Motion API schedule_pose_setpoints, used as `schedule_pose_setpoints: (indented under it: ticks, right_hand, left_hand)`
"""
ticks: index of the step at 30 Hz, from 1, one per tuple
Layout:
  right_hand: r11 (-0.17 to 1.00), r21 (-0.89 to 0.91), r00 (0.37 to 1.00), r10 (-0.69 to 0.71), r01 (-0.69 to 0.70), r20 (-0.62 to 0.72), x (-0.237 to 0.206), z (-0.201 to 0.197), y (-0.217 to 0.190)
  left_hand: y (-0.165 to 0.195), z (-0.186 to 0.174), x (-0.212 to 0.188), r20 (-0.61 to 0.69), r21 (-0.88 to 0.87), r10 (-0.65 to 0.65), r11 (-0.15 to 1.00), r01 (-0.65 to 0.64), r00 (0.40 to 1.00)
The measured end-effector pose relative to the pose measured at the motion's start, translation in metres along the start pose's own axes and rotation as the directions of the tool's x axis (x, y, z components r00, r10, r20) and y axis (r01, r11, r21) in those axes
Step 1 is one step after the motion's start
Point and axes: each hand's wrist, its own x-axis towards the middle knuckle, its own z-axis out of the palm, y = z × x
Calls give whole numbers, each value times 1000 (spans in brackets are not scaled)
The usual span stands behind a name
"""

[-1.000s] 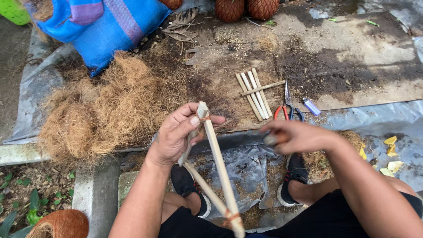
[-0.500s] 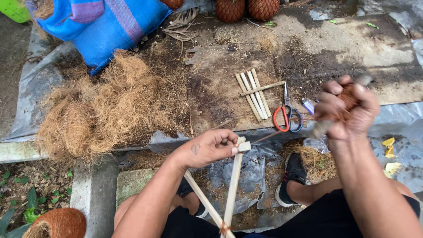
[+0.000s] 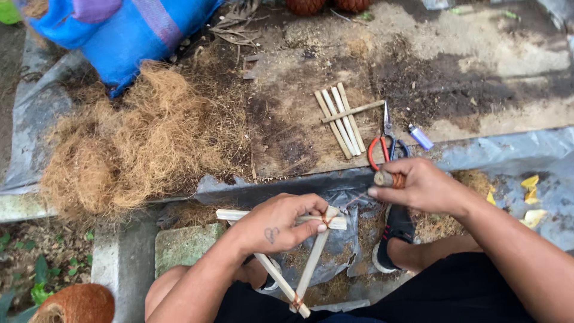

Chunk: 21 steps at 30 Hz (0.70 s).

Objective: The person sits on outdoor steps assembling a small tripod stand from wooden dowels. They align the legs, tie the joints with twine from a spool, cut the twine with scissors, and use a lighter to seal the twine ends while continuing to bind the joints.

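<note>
Bamboo stick frame (image 3: 311,263): three pale sticks, bound at two corners with orange-brown twine; twine spool (image 3: 391,179) alongside.

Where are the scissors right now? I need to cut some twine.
In the head view, the red-handled scissors lie on the ground just beyond the right hand, between the bundle of bamboo sticks and the small purple lighter.

Dirt-strewn concrete ground (image 3: 490,54), daylight
</note>
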Motion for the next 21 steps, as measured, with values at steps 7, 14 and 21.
schedule_pose_setpoints:
  ticks: [7, 14, 21]
  right_hand:
    - [971, -240, 983, -62, 19, -173, 16, -2, -6]
    - [974, -227, 976, -26, -24, -217, 18, -3, -4]
    - [939, -339, 919, -181, 55, -352, 0, -3, -24]
  left_hand:
    - [4, 9, 10, -46, 210, 64, 976, -53, 997]
    - [3, 14, 11, -72, 263, 39, 965, -19, 997]
    - [-7, 10, 26, -154, 331, -160, 921, 203, 975]
